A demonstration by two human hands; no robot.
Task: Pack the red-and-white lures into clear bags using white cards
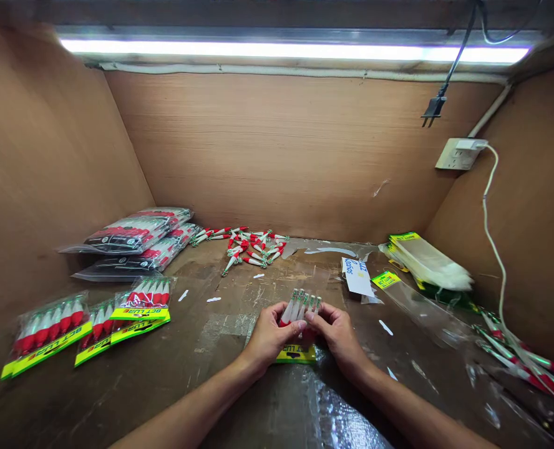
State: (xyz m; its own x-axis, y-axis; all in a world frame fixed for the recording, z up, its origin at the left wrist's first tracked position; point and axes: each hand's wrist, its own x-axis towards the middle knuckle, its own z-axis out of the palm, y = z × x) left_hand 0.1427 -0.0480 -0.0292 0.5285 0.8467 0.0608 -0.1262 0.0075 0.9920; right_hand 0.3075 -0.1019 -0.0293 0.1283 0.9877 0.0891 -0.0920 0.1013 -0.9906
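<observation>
In the middle of the bench, my left hand [277, 327] and my right hand [330, 327] grip a row of several red-and-white fishing lures [300, 310] between them. Green hook crowns point away from me, and both thumbs press on the lure bodies. Below the fingers shows a bag with a yellow BCT LURE header [296, 355]. My hands cover much of it, so I cannot tell whether the lures lie inside the bag or on top. Farther back is a loose heap of red-and-white lures [253, 246].
Filled lure packets [52, 330] lie at left, with larger stacked bags [131, 234] behind. At right are a stack of clear header bags [431, 262], a single bag [422, 305], a handwritten card [357, 277] and more lures [515, 355]. A white cable [492, 237] hangs from the socket [459, 154].
</observation>
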